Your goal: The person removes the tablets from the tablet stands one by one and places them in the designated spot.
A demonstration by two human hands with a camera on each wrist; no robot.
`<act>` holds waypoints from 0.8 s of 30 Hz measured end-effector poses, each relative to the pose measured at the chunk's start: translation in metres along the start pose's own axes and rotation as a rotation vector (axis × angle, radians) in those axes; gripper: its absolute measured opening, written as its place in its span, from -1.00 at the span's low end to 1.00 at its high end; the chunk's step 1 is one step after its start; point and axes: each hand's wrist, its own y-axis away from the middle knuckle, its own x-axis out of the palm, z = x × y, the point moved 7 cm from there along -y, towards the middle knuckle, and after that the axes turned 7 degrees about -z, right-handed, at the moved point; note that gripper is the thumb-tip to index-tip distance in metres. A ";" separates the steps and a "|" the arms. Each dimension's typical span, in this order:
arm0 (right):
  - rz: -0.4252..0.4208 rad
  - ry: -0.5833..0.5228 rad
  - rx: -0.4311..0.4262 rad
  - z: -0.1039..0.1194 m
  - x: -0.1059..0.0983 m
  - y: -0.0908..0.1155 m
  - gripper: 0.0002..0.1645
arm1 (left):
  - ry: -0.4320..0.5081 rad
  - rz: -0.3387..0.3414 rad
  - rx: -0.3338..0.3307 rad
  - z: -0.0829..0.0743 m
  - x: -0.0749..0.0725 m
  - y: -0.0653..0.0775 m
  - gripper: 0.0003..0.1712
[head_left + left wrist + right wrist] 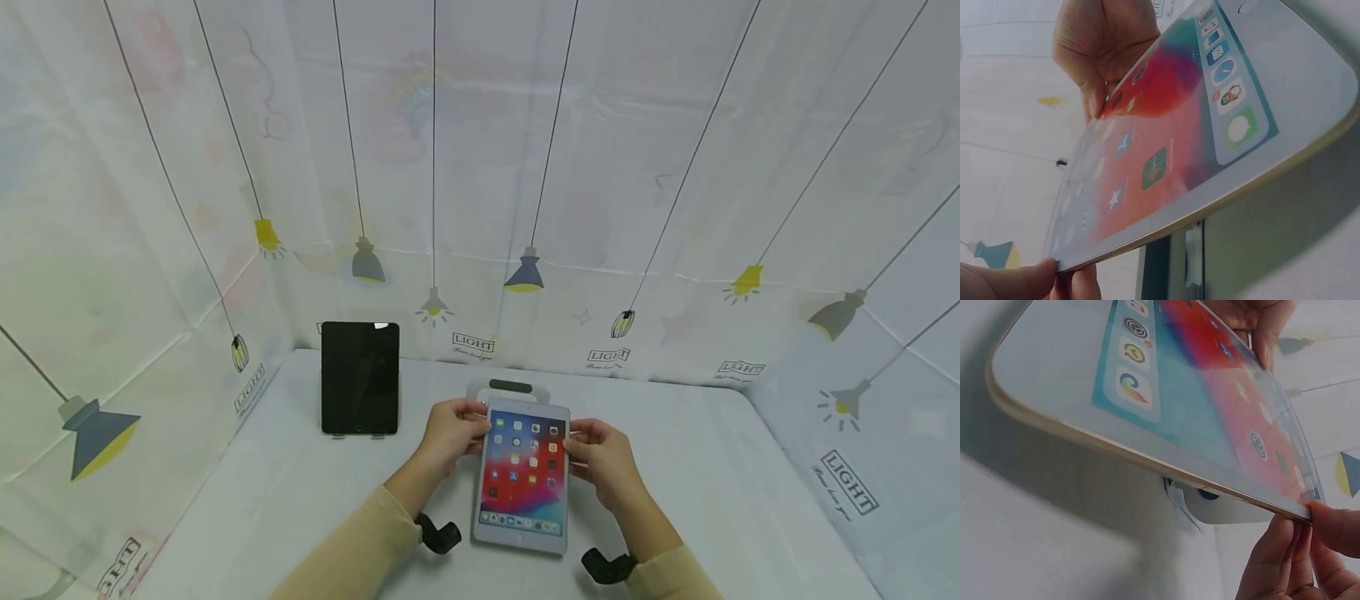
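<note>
A white tablet (522, 467) with a lit screen of app icons is held between both hands, face up. My left hand (452, 437) pinches its left edge near the top, thumb on the front and fingers behind. On the opposite edge, my right hand (606, 462) pinches it the same way, a little lower. Behind the tablet's top edge shows a pale stand (542, 390) with a dark grey pad; the tablet hides its lower part. In the right wrist view, a gap shows between the tablet's underside and the white tabletop (1054, 531), which carries its shadow.
A dark-screened black tablet (360, 379) stands upright on a small holder at the back left of the white table (697, 467). White curtains (480, 167) printed with hanging lamps enclose the table's back and sides. A black strap piece (438, 535) sits at each wrist.
</note>
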 end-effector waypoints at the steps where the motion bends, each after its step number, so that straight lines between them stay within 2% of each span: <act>1: 0.003 0.003 0.002 0.000 0.000 0.001 -0.56 | 0.000 -0.002 -0.001 0.001 0.000 0.001 -0.78; 11: -0.009 0.029 0.056 -0.012 -0.004 0.008 -0.57 | -0.032 0.001 -0.028 0.013 0.004 0.009 -0.81; 24: -0.013 0.053 0.073 -0.024 -0.009 0.013 -0.56 | -0.016 0.002 -0.047 0.027 0.010 0.014 -0.76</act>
